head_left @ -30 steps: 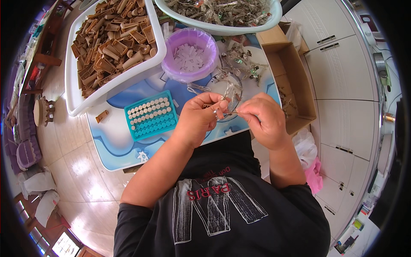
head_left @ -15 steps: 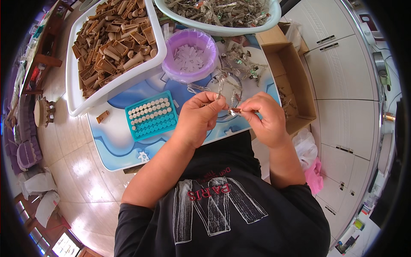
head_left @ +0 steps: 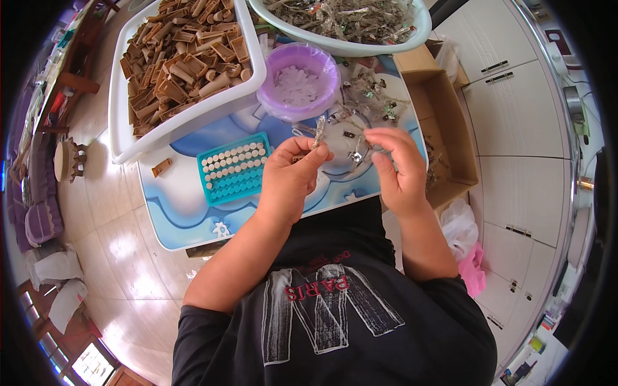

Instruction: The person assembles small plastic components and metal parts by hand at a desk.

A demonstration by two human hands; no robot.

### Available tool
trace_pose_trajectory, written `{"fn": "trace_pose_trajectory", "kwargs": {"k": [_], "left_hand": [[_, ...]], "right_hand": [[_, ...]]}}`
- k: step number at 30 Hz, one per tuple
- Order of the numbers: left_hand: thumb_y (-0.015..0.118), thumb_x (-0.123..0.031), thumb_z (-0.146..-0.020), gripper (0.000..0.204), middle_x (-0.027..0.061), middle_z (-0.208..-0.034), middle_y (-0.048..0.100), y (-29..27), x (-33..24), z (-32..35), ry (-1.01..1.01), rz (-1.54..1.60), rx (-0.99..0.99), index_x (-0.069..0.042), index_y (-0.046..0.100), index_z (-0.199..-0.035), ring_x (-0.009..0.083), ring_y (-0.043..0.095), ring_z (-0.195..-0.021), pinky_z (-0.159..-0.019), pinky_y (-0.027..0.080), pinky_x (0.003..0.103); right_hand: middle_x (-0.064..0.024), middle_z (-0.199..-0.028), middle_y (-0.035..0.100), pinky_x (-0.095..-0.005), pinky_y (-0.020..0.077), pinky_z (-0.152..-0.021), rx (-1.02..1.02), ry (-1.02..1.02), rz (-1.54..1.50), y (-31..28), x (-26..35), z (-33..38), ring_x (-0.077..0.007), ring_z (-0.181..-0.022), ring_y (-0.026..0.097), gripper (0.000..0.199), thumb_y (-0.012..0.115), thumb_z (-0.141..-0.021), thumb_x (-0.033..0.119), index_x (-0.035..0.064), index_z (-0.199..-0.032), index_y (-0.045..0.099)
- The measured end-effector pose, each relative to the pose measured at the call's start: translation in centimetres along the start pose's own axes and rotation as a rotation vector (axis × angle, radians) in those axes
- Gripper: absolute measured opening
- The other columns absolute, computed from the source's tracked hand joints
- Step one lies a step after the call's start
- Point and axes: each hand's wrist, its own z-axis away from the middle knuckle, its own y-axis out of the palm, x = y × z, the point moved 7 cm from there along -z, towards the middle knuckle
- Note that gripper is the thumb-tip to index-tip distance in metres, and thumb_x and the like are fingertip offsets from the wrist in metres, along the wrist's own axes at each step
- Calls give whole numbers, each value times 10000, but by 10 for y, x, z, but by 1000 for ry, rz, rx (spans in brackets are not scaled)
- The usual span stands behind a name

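My left hand (head_left: pixel 291 172) pinches a small clear plastic wrapper (head_left: pixel 318 130) that sticks up above the low blue and white table (head_left: pixel 180 212). My right hand (head_left: pixel 394 162) is a little to its right, fingers curled around another bit of clear wrapper with a small metal part. Loose wrapped parts (head_left: pixel 367 96) lie on the table just beyond both hands. To the left of my left hand sits a teal tray (head_left: pixel 235 168) with rows of small round pieces. Behind the hands stands a purple bowl (head_left: pixel 298 82) with pale bits inside.
A white tub (head_left: pixel 187 61) full of brown tube-like pieces fills the back left. A pale green basin (head_left: pixel 344 22) of wrapped parts sits at the back. An open cardboard box (head_left: pixel 444 135) stands at the right, a white cabinet beyond it. One brown piece (head_left: pixel 161 168) lies loose.
My hands met over the wrapper half a second ago and have now drawn apart, the right hand moving right. The left hand keeps the wrapper raised.
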Motion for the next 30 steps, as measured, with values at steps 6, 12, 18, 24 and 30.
{"fn": "trace_pose_trajectory", "kwargs": {"k": [6, 12, 18, 24, 30], "left_hand": [[616, -83, -861, 79, 84, -808, 630, -6, 0, 13, 14, -27, 7, -42, 554, -888, 27, 363, -441, -390, 257, 172], [643, -107, -848, 102, 30, -772, 635, -7, 4, 34, -65, -89, 122, -57, 557, -870, 4, 365, -458, -389, 258, 163], [677, -99, -824, 106, 5, -816, 621, -10, -2, 44, 33, -259, 177, -39, 598, -861, 37, 432, -526, -456, 351, 185], [665, -85, -832, 141, 12, -811, 611, -1, -43, 57, 494, -847, 66, 25, 598, -889, 40, 484, -604, -509, 390, 191], [634, -110, -862, 151, 40, -782, 625, -9, -31, 54, 149, -229, 83, 12, 612, -948, 45, 534, -625, -485, 410, 179]], "right_hand": [[-129, -1041, 604, -317, 444, -819, 52, 84, -229, 13, 13, -1, -232, -941, 575, 324, 656, -815, 139, -3, -1094, 573], [-89, -972, 621, -294, 453, -785, 204, 102, -341, 34, 24, -25, -171, -888, 581, 333, 686, -793, 125, -14, -1081, 589], [-61, -839, 627, -259, 449, -712, 269, 427, -603, 53, 18, -7, -117, -749, 562, 142, 671, -790, 59, -11, -910, 636], [-65, -858, 609, -227, 442, -679, 150, 221, -636, 61, 34, -4, -115, -757, 547, 56, 649, -797, 22, -13, -833, 624], [-86, -869, 592, -257, 431, -748, 44, 306, -641, 56, 33, -2, -152, -840, 553, 58, 644, -788, -32, -15, -839, 622]]}}
